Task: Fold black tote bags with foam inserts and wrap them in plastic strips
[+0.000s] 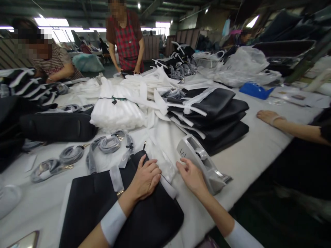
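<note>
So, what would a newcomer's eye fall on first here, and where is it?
Probably the plastic-wrapped white bundle at the centre of the table, with the stack of black panels to its right. Nearest the camera, the left hand rests on a black panel, and the right hand sits beside a grey tape dispenser.

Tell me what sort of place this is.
Probably a bag-making or packing workshop in a factory hall: stacked black bags and coiled grey straps lie on a long work table, and a co-worker in a plaid apron stands at it.
</note>
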Available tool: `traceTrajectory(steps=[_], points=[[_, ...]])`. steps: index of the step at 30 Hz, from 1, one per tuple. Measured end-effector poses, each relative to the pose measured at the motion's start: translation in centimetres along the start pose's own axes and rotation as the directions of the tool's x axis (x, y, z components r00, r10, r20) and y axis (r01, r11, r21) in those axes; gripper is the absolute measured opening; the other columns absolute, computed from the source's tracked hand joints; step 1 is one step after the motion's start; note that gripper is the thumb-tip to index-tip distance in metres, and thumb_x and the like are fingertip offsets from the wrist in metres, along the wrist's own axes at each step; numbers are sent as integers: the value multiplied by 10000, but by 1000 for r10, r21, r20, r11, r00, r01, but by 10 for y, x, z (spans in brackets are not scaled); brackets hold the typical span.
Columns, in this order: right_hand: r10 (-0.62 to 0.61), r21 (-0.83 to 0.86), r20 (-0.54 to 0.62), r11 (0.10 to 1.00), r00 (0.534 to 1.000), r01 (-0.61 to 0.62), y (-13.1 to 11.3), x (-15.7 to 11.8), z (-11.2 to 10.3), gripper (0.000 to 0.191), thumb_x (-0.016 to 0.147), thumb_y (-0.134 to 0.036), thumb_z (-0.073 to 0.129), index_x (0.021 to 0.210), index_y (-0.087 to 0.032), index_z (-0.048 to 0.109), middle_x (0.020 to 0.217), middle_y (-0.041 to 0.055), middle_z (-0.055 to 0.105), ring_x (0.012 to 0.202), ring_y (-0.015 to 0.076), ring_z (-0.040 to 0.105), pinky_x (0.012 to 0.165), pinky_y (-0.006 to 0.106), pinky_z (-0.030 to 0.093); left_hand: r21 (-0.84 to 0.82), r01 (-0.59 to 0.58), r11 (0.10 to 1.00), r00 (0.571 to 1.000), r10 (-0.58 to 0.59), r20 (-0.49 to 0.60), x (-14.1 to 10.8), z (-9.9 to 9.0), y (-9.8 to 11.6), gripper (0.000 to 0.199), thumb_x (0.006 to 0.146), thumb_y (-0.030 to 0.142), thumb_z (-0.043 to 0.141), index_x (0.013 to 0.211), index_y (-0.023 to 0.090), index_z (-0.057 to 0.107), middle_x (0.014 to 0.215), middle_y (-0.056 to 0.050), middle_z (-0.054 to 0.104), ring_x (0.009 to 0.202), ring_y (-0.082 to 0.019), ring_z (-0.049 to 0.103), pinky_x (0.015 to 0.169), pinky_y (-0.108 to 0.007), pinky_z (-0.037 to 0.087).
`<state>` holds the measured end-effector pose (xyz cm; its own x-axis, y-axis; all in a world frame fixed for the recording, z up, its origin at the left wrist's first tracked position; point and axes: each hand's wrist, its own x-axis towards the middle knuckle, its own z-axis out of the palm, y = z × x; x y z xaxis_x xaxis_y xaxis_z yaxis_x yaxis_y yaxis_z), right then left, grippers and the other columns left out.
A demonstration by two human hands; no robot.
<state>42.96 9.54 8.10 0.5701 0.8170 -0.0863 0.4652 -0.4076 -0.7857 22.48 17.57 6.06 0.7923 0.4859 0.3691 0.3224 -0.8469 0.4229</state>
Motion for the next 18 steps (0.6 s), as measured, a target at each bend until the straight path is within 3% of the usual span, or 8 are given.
traceTrajectory(steps=[2,5,7,8,11,16,18], points=[[94,-9,164,996,982,-94,4,8,1,409,798,-478,636,1026,-138,647,708,45,657,684,195,616,628,283,434,0,-1,1000,1000,1,-19,0,0,0,338,992,290,265,975,228,597,981,-31,634,1241,-219,467,1169,-535,61],[208,131,434,948,876,-290,5,8,7,452,772,-558,656,974,-155,625,632,-5,598,488,110,477,436,226,276,-12,-3,1000,1000,3,-27,-1,0,-1,328,992,285,272,976,228,595,984,-26,636,1246,-217,463,1170,-525,59],[201,219,556,901,807,-375,3,3,11,443,726,-563,705,881,-157,616,565,-51,513,421,65,350,397,214,165,-14,-5,1000,1000,4,-25,-1,1,-2,324,991,284,278,979,228,597,988,-24,636,1249,-215,461,1170,-520,56],[172,261,583,886,794,-383,1,0,12,433,695,-545,739,833,-154,613,540,-69,467,413,51,299,394,214,134,-14,-4,1000,1000,4,-24,-1,1,-2,323,990,283,281,980,228,598,990,-24,637,1250,-214,460,1171,-518,54],[85,426,566,822,820,-379,-5,-5,14,417,615,-458,815,818,-150,622,551,-84,437,432,37,248,402,210,116,-4,-2,1000,1000,2,-22,-1,0,-2,316,985,273,294,987,231,607,1009,-22,642,1253,-211,460,1175,-510,52],[23,717,435,596,900,-362,-14,-4,10,403,553,-348,866,775,-168,582,629,-75,479,476,35,221,422,205,125,38,-8,999,1000,9,-14,0,0,-2,302,971,260,324,1017,240,622,1023,-16,649,1255,-207,463,1183,-490,65],[0,766,403,548,915,-337,-15,-3,6,420,553,-326,874,829,-173,598,677,-64,515,492,38,252,432,197,160,38,-12,999,1000,12,-7,0,0,-3,305,972,258,323,1031,244,622,1031,-13,651,1260,-205,460,1183,-487,65]])
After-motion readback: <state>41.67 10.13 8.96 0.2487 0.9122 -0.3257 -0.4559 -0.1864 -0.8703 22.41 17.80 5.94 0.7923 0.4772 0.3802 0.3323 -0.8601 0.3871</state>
